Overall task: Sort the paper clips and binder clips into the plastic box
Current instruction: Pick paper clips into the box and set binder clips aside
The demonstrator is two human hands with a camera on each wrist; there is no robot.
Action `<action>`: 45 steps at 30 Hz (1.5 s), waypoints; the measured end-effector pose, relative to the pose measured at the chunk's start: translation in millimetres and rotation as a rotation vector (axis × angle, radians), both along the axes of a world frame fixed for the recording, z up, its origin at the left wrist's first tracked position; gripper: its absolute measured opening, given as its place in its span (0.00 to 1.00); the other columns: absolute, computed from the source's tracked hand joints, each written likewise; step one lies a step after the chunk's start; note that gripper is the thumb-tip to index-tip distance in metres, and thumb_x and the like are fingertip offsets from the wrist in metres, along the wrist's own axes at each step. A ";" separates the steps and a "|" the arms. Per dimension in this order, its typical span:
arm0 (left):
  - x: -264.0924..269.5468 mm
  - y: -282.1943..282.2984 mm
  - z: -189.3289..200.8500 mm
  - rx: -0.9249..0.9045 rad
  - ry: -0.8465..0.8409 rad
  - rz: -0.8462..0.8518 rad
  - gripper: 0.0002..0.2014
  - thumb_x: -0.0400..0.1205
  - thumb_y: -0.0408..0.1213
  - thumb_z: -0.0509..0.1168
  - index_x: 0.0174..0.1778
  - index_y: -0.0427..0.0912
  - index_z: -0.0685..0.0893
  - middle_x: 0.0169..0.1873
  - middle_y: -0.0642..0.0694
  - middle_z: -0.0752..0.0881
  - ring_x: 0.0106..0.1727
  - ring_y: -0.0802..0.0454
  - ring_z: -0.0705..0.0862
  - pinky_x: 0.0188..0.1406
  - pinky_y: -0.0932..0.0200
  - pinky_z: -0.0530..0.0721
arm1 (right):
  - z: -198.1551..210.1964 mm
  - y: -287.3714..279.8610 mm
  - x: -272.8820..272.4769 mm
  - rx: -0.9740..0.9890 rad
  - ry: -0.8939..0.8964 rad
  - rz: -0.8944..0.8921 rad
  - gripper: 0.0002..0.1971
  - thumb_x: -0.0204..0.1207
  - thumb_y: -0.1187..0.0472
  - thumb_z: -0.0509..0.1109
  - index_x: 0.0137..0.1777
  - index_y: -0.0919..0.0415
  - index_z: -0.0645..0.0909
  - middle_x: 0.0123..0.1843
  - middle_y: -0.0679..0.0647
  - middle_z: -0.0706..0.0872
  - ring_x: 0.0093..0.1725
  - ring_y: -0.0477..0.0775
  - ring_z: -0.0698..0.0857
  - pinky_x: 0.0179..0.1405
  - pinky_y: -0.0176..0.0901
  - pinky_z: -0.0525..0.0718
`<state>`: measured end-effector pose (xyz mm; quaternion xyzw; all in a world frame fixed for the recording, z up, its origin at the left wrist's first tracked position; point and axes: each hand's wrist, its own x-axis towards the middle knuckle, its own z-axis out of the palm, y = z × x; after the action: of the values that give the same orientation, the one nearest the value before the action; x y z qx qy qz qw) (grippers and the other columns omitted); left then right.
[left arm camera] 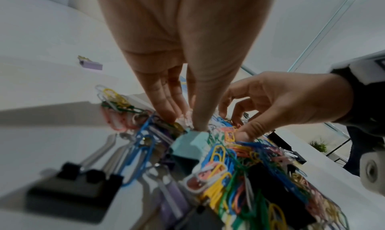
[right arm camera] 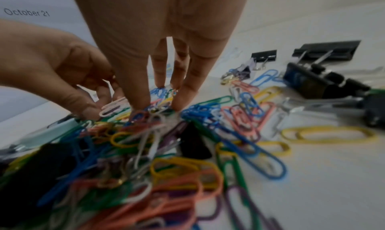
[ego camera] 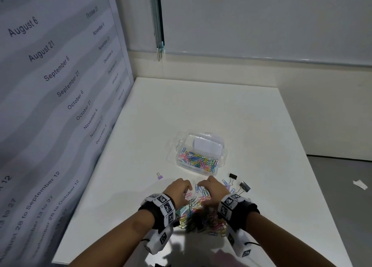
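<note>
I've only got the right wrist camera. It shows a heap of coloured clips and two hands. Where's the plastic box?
Observer: In the head view, the clear plastic box stands open on the white table, beyond the pile of coloured paper clips.
Operator: Anything in it?
Observer: Multicoloured paper clips lie in its near compartment. No binder clip shows among them.
Operator: Any strays off to the left?
Observer: One small lilac binder clip lies alone on the table, left of the left hand.
</note>
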<state>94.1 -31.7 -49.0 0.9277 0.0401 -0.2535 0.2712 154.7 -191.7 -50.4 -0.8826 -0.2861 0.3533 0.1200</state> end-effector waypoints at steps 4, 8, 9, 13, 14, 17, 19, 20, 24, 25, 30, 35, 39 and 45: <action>-3.3 -11.7 -2.1 -0.009 -0.024 0.020 0.33 0.68 0.44 0.76 0.67 0.44 0.72 0.60 0.43 0.74 0.57 0.43 0.80 0.57 0.52 0.79 | 5.9 3.7 -5.7 0.026 0.005 -0.038 0.15 0.70 0.62 0.70 0.57 0.60 0.81 0.46 0.49 0.76 0.58 0.57 0.79 0.52 0.39 0.71; 0.7 -18.5 -5.2 0.015 -0.058 -0.027 0.28 0.71 0.38 0.75 0.66 0.43 0.73 0.61 0.41 0.73 0.59 0.43 0.78 0.59 0.52 0.79 | 12.3 -0.5 -7.3 0.051 -0.031 -0.096 0.12 0.70 0.67 0.64 0.48 0.61 0.87 0.42 0.47 0.87 0.55 0.55 0.85 0.52 0.39 0.77; 2.0 -19.1 -5.0 0.018 -0.059 -0.039 0.26 0.72 0.36 0.74 0.65 0.42 0.74 0.61 0.41 0.73 0.58 0.42 0.79 0.59 0.52 0.80 | 14.7 -2.7 -6.6 0.065 -0.047 -0.123 0.13 0.70 0.68 0.63 0.47 0.61 0.88 0.47 0.52 0.90 0.55 0.55 0.86 0.51 0.37 0.77; 5.4 -20.7 -3.6 0.037 -0.039 -0.084 0.16 0.76 0.33 0.70 0.59 0.41 0.78 0.59 0.40 0.76 0.56 0.41 0.81 0.57 0.51 0.78 | 25.7 -12.4 1.8 0.139 -0.093 -0.212 0.12 0.69 0.69 0.63 0.43 0.61 0.89 0.47 0.55 0.92 0.49 0.52 0.88 0.45 0.30 0.77; 5.6 -20.9 -3.4 0.040 -0.039 -0.094 0.14 0.76 0.32 0.68 0.58 0.40 0.78 0.58 0.39 0.77 0.56 0.41 0.81 0.57 0.51 0.78 | 28.9 -13.4 5.8 0.154 -0.102 -0.240 0.11 0.70 0.68 0.65 0.42 0.60 0.89 0.46 0.54 0.92 0.47 0.51 0.88 0.43 0.29 0.79; 6.7 -20.9 -1.8 0.036 -0.041 -0.090 0.11 0.78 0.31 0.64 0.57 0.39 0.79 0.57 0.39 0.79 0.56 0.40 0.81 0.56 0.51 0.77 | 40.1 -11.6 19.6 0.209 -0.139 -0.309 0.08 0.69 0.67 0.67 0.40 0.59 0.89 0.46 0.53 0.91 0.39 0.45 0.82 0.37 0.29 0.76; 7.1 -19.4 -0.5 0.012 -0.044 -0.046 0.10 0.79 0.30 0.62 0.56 0.39 0.80 0.53 0.40 0.79 0.56 0.40 0.81 0.56 0.53 0.77 | 44.5 -8.0 29.1 0.250 -0.181 -0.352 0.10 0.69 0.68 0.65 0.41 0.59 0.88 0.47 0.53 0.91 0.40 0.44 0.81 0.40 0.32 0.75; 7.0 -18.3 0.2 -0.003 -0.046 -0.022 0.10 0.79 0.30 0.61 0.56 0.39 0.80 0.52 0.41 0.79 0.56 0.40 0.81 0.55 0.54 0.77 | 46.5 -6.4 33.2 0.272 -0.198 -0.391 0.11 0.69 0.68 0.64 0.42 0.59 0.88 0.47 0.54 0.91 0.40 0.45 0.81 0.41 0.33 0.75; 8.2 -12.0 0.6 -0.091 -0.045 0.101 0.08 0.79 0.28 0.63 0.51 0.39 0.83 0.50 0.40 0.83 0.50 0.44 0.81 0.52 0.57 0.78 | 42.2 -3.6 37.8 0.287 -0.202 -0.376 0.10 0.69 0.67 0.69 0.50 0.60 0.85 0.53 0.57 0.87 0.49 0.54 0.83 0.49 0.38 0.76; 8.6 -10.1 0.7 -0.121 -0.040 0.141 0.07 0.79 0.29 0.64 0.50 0.40 0.84 0.47 0.42 0.83 0.46 0.47 0.80 0.50 0.58 0.78 | 38.7 -3.7 36.1 0.240 -0.188 -0.316 0.12 0.69 0.66 0.70 0.53 0.60 0.83 0.55 0.57 0.85 0.54 0.56 0.83 0.53 0.40 0.76; 14.7 -2.3 3.1 -0.301 -0.080 0.319 0.07 0.77 0.31 0.69 0.49 0.39 0.86 0.41 0.48 0.83 0.40 0.56 0.77 0.42 0.63 0.75 | 28.0 -8.8 28.2 0.086 -0.199 -0.257 0.12 0.77 0.68 0.60 0.55 0.64 0.82 0.58 0.60 0.84 0.59 0.59 0.81 0.58 0.45 0.77; 30.7 1.4 14.1 -0.509 -0.097 0.405 0.06 0.77 0.28 0.68 0.47 0.41 0.86 0.39 0.50 0.80 0.37 0.58 0.77 0.41 0.64 0.80 | 28.7 -24.1 30.1 0.059 -0.212 -0.237 0.12 0.76 0.69 0.61 0.54 0.62 0.82 0.58 0.58 0.84 0.58 0.58 0.80 0.54 0.40 0.74; 43.8 0.4 22.3 -0.593 -0.112 0.413 0.06 0.77 0.29 0.68 0.47 0.42 0.85 0.37 0.51 0.79 0.39 0.55 0.77 0.42 0.64 0.80 | 26.5 -35.7 16.2 0.148 -0.261 -0.260 0.20 0.70 0.66 0.68 0.62 0.56 0.75 0.60 0.55 0.74 0.53 0.55 0.76 0.49 0.39 0.72; 66.9 -0.1 34.0 -0.547 -0.180 0.436 0.08 0.80 0.28 0.64 0.51 0.39 0.86 0.44 0.46 0.83 0.43 0.54 0.79 0.47 0.60 0.78 | 16.4 -34.5 -6.1 0.123 -0.155 -0.123 0.11 0.72 0.61 0.67 0.54 0.59 0.78 0.39 0.40 0.66 0.48 0.51 0.73 0.46 0.37 0.68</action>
<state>161.0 -31.8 -15.0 0.8089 0.1437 -0.1082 0.5598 148.6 -226.2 -34.0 -0.9141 -0.2613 0.2576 0.1728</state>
